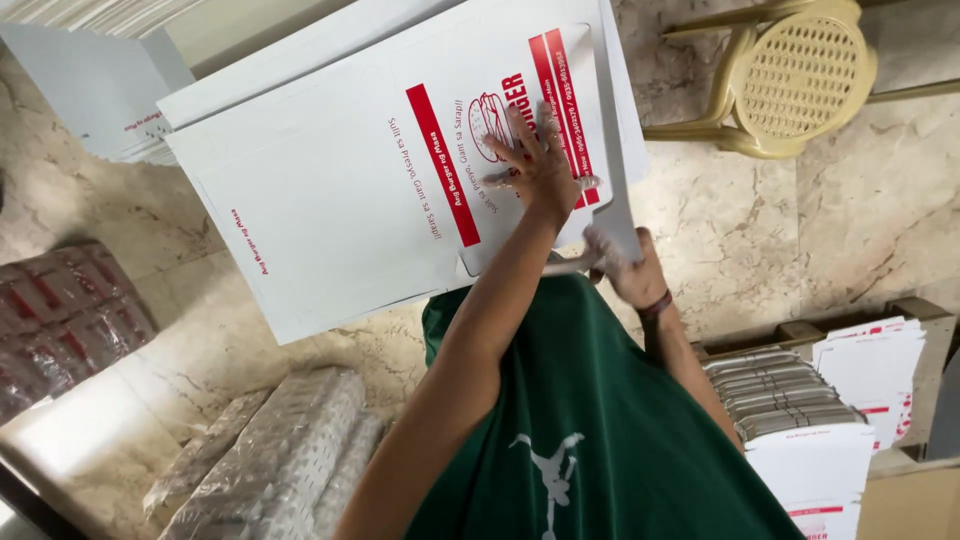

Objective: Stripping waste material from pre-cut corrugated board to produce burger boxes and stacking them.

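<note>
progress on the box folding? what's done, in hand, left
Done: a row of folded white boxes stands at the right. In hand: one flat white and red box blank, left hand pressed flat on its printed panel, right hand gripping its lower edge. Left: more flat blanks lie stacked top left.

Both hands [545, 160] [625, 265] on flat white carton [330, 190] — marble floor [800, 220]

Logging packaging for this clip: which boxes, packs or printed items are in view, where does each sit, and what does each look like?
Flat box blank: centre, large white cardboard sheet with red stripes and red print, under the left hand; right hand at its lower edge.
Stack of folded boxes: lower right, white with red marks.
Clear-wrapped bundles: lower left on the floor, pale.
Red wrapped packs: far left, shiny.
</note>
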